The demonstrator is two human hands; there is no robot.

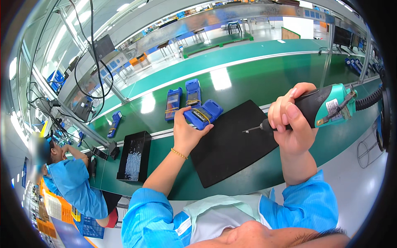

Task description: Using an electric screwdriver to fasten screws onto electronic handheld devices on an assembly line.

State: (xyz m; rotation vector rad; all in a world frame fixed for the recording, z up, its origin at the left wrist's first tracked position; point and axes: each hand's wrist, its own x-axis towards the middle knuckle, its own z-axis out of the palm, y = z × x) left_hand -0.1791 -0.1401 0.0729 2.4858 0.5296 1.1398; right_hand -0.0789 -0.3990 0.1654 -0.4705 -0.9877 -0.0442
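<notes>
My left hand (186, 131) grips a blue handheld device (212, 108) with a yellow band around it, at the far left edge of the black mat (233, 153). Two more blue devices, one banded device (173, 103) and another banded device (192, 89), lie just beyond that hand. In my right hand (293, 120) is a teal and black electric screwdriver (326, 105), held above the right part of the mat. Its bit points left toward the held device but stays apart from it. A small metal piece, possibly a screw, shows at the bit's tip.
A black tray (144, 159) with many small silvery-blue pieces stands left of my forearm. Another blue device (115, 124) lies on the green conveyor (248, 82) beyond a metal rail. At left, a person in blue (78, 182) sits at the bench. Black cables (93, 49) hang upper left.
</notes>
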